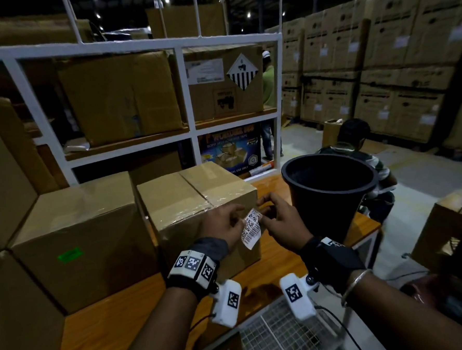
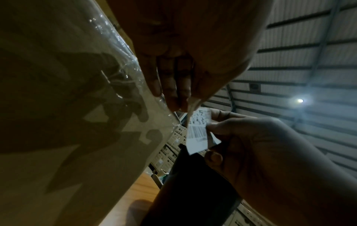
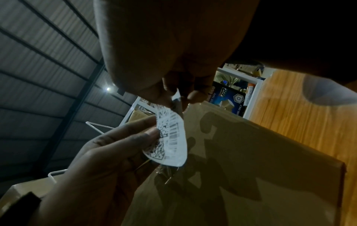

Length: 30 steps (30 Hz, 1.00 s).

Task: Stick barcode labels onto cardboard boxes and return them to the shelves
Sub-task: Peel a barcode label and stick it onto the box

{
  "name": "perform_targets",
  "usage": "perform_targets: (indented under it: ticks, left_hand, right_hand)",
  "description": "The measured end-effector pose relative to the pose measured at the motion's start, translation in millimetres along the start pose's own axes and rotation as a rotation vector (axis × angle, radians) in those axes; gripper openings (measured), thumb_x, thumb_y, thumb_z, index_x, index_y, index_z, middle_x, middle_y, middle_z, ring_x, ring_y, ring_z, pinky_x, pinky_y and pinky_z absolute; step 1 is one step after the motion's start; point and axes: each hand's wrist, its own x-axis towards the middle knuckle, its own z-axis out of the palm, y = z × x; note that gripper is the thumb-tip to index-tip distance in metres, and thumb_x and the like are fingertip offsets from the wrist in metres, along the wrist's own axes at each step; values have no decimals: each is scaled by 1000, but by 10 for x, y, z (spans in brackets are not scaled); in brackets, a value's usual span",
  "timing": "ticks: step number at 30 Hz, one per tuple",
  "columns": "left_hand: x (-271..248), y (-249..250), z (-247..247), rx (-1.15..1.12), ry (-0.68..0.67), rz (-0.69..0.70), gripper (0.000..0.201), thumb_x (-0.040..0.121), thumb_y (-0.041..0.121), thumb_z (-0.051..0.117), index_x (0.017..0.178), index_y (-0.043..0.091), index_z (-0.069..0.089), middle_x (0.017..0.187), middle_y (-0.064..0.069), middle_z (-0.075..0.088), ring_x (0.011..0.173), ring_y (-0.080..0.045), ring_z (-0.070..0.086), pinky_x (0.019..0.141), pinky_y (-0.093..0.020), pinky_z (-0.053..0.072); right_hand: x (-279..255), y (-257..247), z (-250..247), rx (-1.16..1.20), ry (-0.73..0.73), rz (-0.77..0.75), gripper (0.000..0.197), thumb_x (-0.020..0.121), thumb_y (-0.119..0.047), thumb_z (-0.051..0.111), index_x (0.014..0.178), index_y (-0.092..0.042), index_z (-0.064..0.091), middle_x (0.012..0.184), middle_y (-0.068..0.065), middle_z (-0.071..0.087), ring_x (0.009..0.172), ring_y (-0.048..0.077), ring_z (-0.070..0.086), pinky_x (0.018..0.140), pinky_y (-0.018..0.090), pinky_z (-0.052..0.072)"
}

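A white label printed with barcodes and square codes hangs in the air in front of a taped box, close to its near upper edge. Both hands pinch it. The left hand grips the label's left side between thumb and fingers; the right hand pinches its top right end, fingers curled. In the right wrist view the label curls, and a thin strip seems to part from it at the top, though I cannot tell for sure. In the left wrist view the label shows between both hands, beside the box's front face.

The box stands on a wooden surface. To the box's left, touching or nearly so, stands a larger box with a green sticker on its front. To the right of the taped box stands a black bucket. Behind the box rises a white shelf holding more boxes. Beyond the bucket a person sits on the floor, and stacked cartons line the far wall.
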Motion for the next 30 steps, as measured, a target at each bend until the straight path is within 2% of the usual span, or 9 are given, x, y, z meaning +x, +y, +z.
perform_targets:
  ticks: [5, 9, 13, 15, 19, 23, 25, 27, 30]
  left_hand:
    - [2, 8, 92, -127, 58, -59, 39, 88, 11, 67, 125, 24, 62, 98, -3, 68, 89, -16, 65, 79, -33, 57]
    - [100, 137, 128, -200, 127, -94, 39, 91, 7, 63, 126, 25, 57, 95, -3, 68, 82, -15, 68, 69, -27, 59]
    - [313, 241, 213, -251, 235, -130, 38, 88, 10, 69, 120, 26, 57, 82, 5, 67, 74, -6, 66, 66, -18, 55]
    - [430, 317, 298, -292, 256, -132, 37, 86, 10, 71, 118, 25, 59, 83, 5, 67, 77, -7, 67, 72, -25, 58]
    - [695, 463, 478, -314, 240, -101, 39, 82, 14, 76, 115, 30, 60, 93, 12, 68, 81, 5, 64, 73, -21, 58]
    - [945, 686, 658, -406, 154, -89, 49, 79, 10, 79, 110, 42, 57, 102, 22, 64, 90, 8, 63, 70, -16, 55]
    - [1065, 796, 772, -474, 156, -94, 48, 80, 8, 77, 109, 43, 59, 102, 18, 66, 90, 4, 64, 65, -15, 53]
    - [1193, 894, 894, -533, 178, -89, 48, 81, 6, 76, 113, 39, 62, 96, 4, 71, 87, -11, 67, 62, -17, 51]
    - [1372, 1041, 1070, -600, 196, -68, 51, 82, 1, 73, 117, 38, 63, 101, -2, 69, 89, -18, 68, 68, -27, 57]
  right_hand:
    - [-35, 7, -110, -77, 53, -41, 23, 93, -20, 68, 104, -28, 50, 93, -3, 70, 78, 10, 70, 57, 29, 56]
    - [27, -15, -220, -9, 6, -72, 23, 92, -21, 71, 105, -26, 53, 98, 0, 71, 84, 15, 71, 57, 36, 60]
    - [240, 14, -382, 64, -45, -104, 23, 89, -19, 75, 105, -22, 59, 90, 7, 71, 80, 21, 71, 62, 41, 62]
    - [357, 65, -508, 86, -37, -121, 25, 85, -12, 78, 103, -18, 62, 82, 8, 69, 74, 23, 70, 64, 45, 62]
    - [575, 158, -864, 120, -21, -89, 30, 78, 0, 81, 101, -14, 67, 78, 13, 70, 71, 28, 71, 69, 48, 62]
    - [788, 205, -1287, 146, -78, -127, 33, 78, 3, 81, 104, -12, 66, 85, 18, 71, 73, 28, 71, 66, 39, 60]
    - [885, 235, -1504, 94, -96, -163, 34, 78, 1, 81, 102, -17, 66, 85, 9, 73, 75, 21, 71, 68, 30, 57]
    - [968, 278, -1717, 74, -111, -185, 33, 78, 0, 81, 100, -19, 65, 83, 0, 73, 75, 14, 71, 68, 26, 55]
    - [1076, 360, -1999, 99, -117, -181, 28, 79, 1, 80, 99, -12, 66, 87, 2, 76, 80, 14, 74, 69, 27, 58]
